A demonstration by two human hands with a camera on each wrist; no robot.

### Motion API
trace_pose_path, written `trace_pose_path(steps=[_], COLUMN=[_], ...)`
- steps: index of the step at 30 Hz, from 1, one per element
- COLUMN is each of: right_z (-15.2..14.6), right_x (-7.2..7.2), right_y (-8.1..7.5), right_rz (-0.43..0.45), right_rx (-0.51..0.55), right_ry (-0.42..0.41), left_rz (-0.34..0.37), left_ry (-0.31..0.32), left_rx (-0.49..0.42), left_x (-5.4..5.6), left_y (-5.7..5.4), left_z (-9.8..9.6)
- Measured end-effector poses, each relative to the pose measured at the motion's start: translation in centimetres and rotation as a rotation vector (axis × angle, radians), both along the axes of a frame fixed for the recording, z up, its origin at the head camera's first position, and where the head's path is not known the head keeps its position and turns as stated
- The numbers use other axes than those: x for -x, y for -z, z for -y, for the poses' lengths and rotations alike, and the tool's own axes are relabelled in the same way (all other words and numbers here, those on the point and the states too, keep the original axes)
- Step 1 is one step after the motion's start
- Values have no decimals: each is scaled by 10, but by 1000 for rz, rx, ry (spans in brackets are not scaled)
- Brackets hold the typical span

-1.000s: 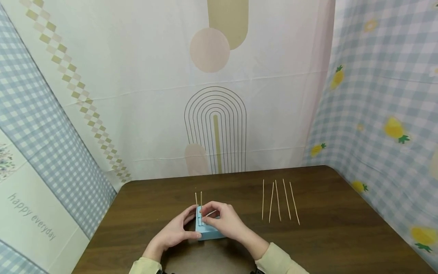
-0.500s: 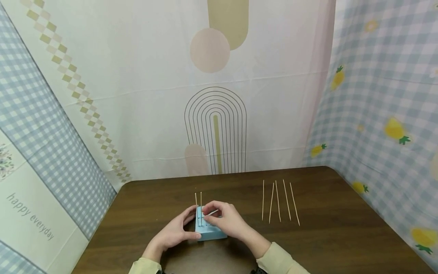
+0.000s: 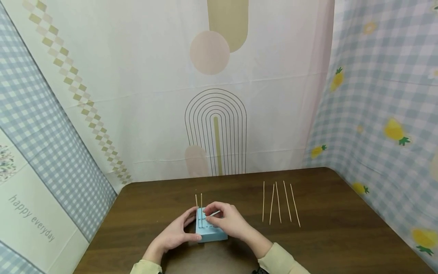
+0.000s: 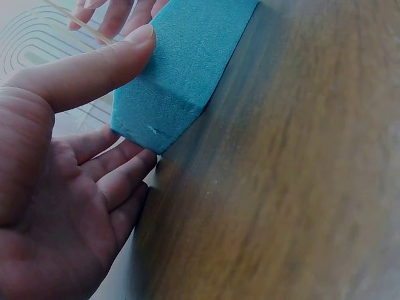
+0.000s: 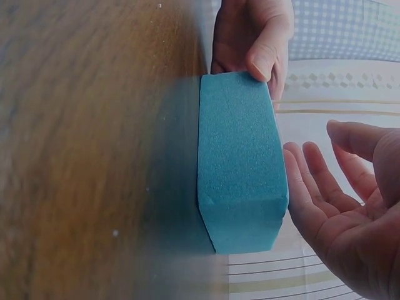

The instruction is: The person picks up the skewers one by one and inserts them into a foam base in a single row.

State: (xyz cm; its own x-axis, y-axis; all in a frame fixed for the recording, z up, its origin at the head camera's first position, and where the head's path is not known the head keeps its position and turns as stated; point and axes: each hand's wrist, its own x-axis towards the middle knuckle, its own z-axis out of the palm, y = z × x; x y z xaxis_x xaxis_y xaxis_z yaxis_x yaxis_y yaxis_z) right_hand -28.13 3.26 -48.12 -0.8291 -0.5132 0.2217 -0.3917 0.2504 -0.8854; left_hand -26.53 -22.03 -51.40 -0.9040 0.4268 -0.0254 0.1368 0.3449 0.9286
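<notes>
My left hand (image 3: 175, 230) grips the left end of a light-blue foam block (image 3: 213, 238), its thumb on the near left corner and its fingers round the far side. Two thin wooden sticks (image 3: 201, 201) stand upright in the block's left end. Over the top of the block is my right hand (image 3: 230, 221), with bent fingers near the sticks. In the right wrist view, the right thumb and fingers (image 5: 315, 164) are apart and no object shows between them. Small dark holes or marks (image 3: 209, 227) line the block's top, partly covered by the right hand.
Several loose wooden sticks (image 3: 263, 201) lie roughly side by side on the dark wooden table (image 3: 328, 243), right of the hands. Patterned cloth (image 3: 154, 114) hangs behind the table and along both sides.
The fingertips of my right hand have shifted slightly to the right, away from the upright sticks. My left hand keeps its hold on the foam block.
</notes>
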Motion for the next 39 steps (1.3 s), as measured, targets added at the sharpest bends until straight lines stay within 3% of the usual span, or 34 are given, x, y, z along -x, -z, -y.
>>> trace_pose_path(steps=[21, 30, 39], right_z=[-23, -66, -126], right_x=[10, 15, 27], right_y=[-7, -8, -6], right_rz=[151, 167, 147], right_rx=[85, 144, 118], right_ry=[-11, 17, 118], left_rz=[-19, -21, -32], left_ry=[-5, -10, -10], left_rx=[24, 14, 22], left_x=[1, -2, -3], left_y=[-1, -4, -2], left_z=[-1, -1, 0])
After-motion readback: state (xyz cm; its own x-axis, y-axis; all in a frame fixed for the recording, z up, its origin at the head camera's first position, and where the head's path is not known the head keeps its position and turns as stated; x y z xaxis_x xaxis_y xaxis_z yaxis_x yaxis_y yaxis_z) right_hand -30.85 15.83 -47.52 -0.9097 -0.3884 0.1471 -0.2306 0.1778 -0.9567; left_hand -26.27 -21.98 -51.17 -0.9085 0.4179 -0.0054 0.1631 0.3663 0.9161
